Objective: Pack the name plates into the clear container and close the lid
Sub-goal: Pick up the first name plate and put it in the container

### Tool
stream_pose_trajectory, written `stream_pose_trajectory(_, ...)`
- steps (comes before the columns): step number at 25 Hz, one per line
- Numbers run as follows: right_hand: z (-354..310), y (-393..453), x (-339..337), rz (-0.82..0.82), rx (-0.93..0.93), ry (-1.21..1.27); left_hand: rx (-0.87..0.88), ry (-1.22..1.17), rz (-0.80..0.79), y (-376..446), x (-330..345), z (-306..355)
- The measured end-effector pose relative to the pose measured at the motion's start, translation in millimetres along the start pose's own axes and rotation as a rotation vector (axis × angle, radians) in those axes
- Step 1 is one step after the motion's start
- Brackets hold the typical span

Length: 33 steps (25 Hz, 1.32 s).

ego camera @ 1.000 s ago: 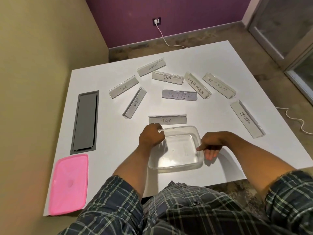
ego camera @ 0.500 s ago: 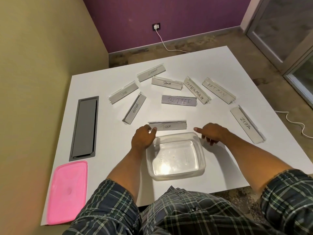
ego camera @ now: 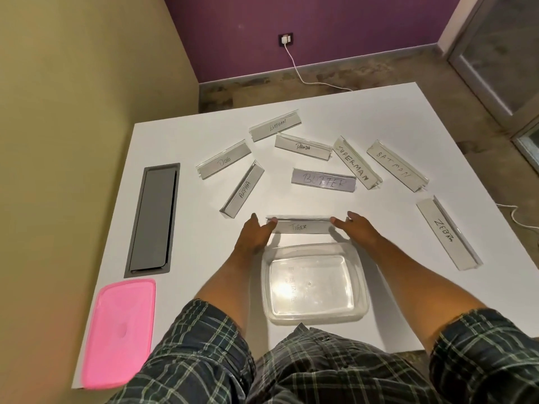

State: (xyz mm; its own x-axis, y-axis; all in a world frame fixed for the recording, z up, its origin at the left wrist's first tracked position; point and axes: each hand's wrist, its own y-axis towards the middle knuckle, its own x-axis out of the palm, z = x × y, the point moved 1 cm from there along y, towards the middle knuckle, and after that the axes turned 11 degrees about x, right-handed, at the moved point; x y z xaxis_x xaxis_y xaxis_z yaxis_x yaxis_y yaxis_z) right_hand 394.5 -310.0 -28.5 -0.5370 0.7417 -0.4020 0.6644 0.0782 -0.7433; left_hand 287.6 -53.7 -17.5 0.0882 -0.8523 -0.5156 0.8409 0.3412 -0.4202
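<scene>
Both hands meet the TIGER name plate (ego camera: 300,226) from opposite ends: the left hand (ego camera: 254,235) touches its left end with extended fingers (ego camera: 271,223), and the right hand (ego camera: 357,228) touches its right end likewise. The fingers look straight and pressed against the ends rather than curled round them; no lift is evident, and the plate lies on the white table (ego camera: 180,141) just beyond the far rim of the clear container (ego camera: 315,284), which holds nothing. Likely risks: held only by end pressure, the smooth plate could slip and drop; it appears about as long as the container is wide, so it may catch on the rim unless angled. Count: nine name plates, none packed, namely TIGER, ALPHA (ego camera: 243,191), DOG (ego camera: 224,162), ELEPHANT (ego camera: 275,125), PANDA (ego camera: 303,146), BUTTER (ego camera: 323,180), SUPERMAN (ego camera: 356,162), BATMAN (ego camera: 396,165) and ZEBRA (ego camera: 446,233); one container; one pink lid (ego camera: 118,330), lying well apart at the near left corner; one grey cable hatch (ego camera: 154,220) set in the table.
</scene>
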Motion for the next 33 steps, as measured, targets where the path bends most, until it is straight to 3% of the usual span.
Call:
stream_pose_trajectory(8, -7, 28, 3, -0.028, -0.015, 0.001, -0.145, -0.129, -0.077, 32, 5, -3)
stream_pose_trajectory(20, -12, 12, -2, 0.085, -0.166, 0.031, 0.036, 0.076, 0.091, 21, 1, 3)
stream_pose_trajectory(28, -22, -25, -15, 0.112, -0.303, -0.147, 0.203, 0.142, 0.235, -10, -27, 18)
stream_pose_trajectory(33, -48, -32, -26, 0.100, -0.383, -0.351, 0.168, 0.010, 0.095, -4, -53, 35)
